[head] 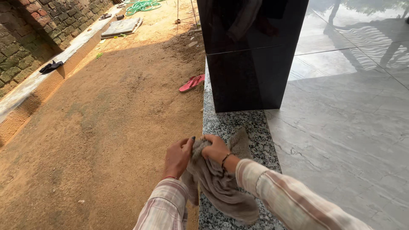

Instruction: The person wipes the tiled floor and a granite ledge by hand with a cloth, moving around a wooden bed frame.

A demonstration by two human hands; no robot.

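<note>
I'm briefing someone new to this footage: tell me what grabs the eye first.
Both hands, left hand and right hand, grip a grey-brown cloth at bottom centre. Behind them rises a glossy black pillar on a speckled granite edge, with red sandals on the dirt at its left.

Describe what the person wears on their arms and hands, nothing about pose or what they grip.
Both arms are covered by long sleeves of a light checked fabric, pale pink and cream with brownish stripes. The left hand is bare, with dark polish on the thumbnail and a thin red thread at the wrist. The right hand is bare too, with a dark beaded bracelet at the wrist. No gloves or rings are visible.
</note>
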